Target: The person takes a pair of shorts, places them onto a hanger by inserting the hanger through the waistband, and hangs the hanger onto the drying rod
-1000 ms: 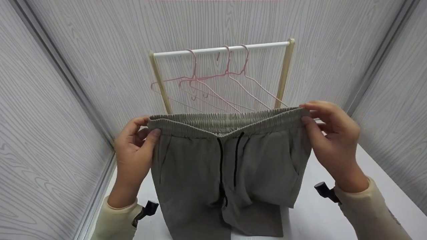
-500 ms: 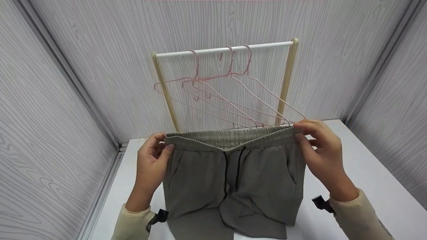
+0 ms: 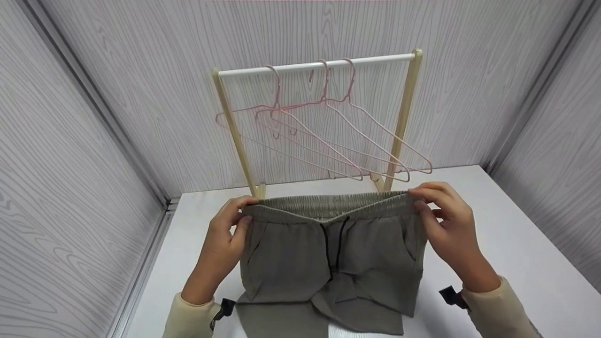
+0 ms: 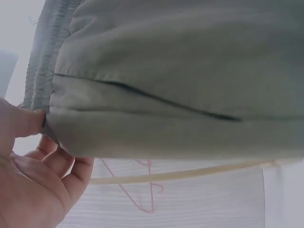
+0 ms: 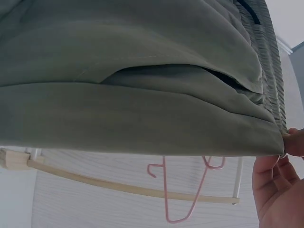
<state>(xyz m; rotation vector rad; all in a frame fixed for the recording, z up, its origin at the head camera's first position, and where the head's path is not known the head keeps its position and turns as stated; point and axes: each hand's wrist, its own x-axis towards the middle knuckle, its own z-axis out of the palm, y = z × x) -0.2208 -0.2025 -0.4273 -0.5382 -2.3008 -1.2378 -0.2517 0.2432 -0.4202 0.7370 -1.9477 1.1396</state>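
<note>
Grey-green trousers (image 3: 286,258) with an elastic waistband and dark drawstrings hang between my two hands, their lower part lying folded on the white table. My left hand (image 3: 225,234) pinches the left end of the waistband between thumb and fingers. At the opposite end, my right hand (image 3: 448,223) pinches the waistband the same way. The left wrist view shows the thumb (image 4: 28,122) pressed on the cloth beside a pocket slit. In the right wrist view the right hand (image 5: 280,185) grips the waistband corner near an open side pocket.
Behind the trousers stands a rack with a white rail (image 3: 300,67) and wooden posts (image 3: 403,117). Three pink hangers (image 3: 375,134) hang from the rail. The white table (image 3: 507,244) meets wood-grain panels (image 3: 155,42) at the back and both sides.
Both hands have lowered the trousers towards the table, away from the rack, and come slightly closer together. More of the hangers and tabletop shows now. Both grips on the waistband stay.
</note>
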